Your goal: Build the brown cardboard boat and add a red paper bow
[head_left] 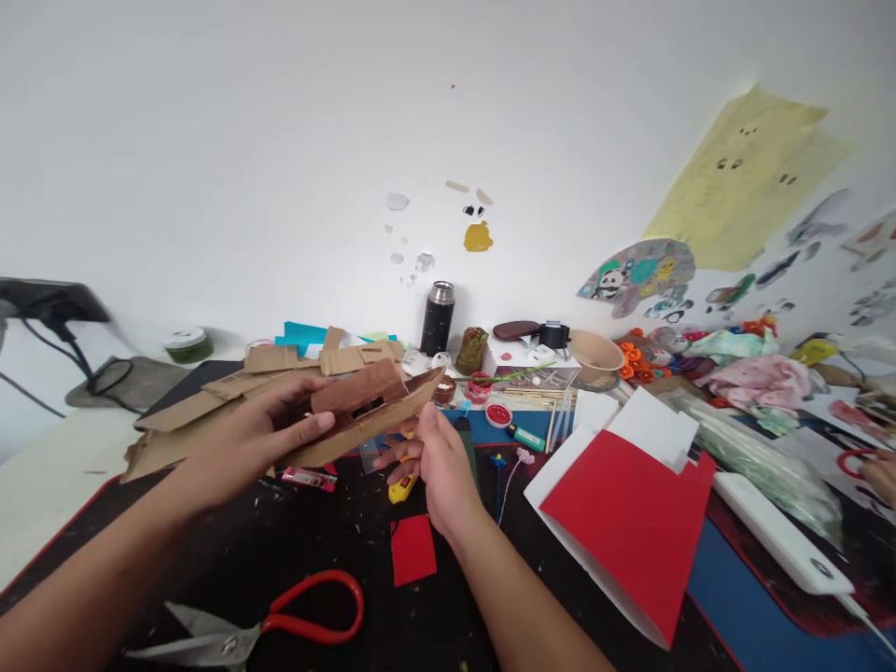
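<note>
My left hand (280, 425) grips a brown cardboard model boat (374, 408) by its stern end, thumb on the near side. The boat is tilted, its pointed bow up and to the right. Just under the bow is my right hand (448, 462), thumb raised and loosely bent fingers apart; whether it touches the hull I cannot tell. A yellow utility knife (401, 487) lies on the black mat below the boat. Nearer me are a small red paper piece (413, 551) and red-handled scissors (280, 623) with spread blades.
Cut cardboard sheets (189, 411) lie at left. Behind stand a black thermos (438, 320) and a small dish of red stuff (498, 415). Right of my hands are a large red paper sheet (630, 513) and a white power strip (777, 532). Another person's hand (883, 476) shows at the right edge.
</note>
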`<state>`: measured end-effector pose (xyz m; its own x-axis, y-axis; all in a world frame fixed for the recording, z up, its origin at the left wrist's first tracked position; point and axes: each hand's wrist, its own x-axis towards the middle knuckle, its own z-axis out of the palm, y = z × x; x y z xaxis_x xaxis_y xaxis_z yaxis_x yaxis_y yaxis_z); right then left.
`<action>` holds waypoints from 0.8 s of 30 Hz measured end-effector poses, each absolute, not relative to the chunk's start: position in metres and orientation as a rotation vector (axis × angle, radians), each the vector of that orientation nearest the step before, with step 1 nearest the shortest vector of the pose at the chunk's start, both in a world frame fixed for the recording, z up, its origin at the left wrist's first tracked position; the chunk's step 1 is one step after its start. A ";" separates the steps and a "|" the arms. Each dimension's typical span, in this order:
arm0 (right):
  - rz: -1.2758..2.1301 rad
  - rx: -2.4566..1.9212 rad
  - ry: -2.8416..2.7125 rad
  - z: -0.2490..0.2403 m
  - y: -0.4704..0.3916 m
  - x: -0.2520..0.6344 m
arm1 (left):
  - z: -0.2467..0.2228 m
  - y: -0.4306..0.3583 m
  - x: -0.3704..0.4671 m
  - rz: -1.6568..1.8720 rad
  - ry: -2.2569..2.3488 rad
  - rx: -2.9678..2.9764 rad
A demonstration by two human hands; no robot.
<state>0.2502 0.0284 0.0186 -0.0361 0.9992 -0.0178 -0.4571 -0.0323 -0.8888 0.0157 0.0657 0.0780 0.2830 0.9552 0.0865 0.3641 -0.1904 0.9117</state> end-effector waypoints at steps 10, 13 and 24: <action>1.659 -0.744 -0.731 0.015 0.035 0.261 | 0.077 0.057 0.022 0.789 1.008 1.271; 1.769 -0.713 -0.689 0.013 0.036 0.262 | 0.076 0.058 0.025 0.838 0.953 1.171; 1.914 -0.693 -0.680 0.000 0.034 0.255 | 0.080 0.041 0.033 0.839 0.825 1.567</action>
<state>0.2552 0.0345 -0.0001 -0.3834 0.9062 -0.1785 -0.5903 -0.3891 -0.7073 0.0327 0.0414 0.0797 0.5028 0.8604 0.0827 0.0675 -0.1344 0.9886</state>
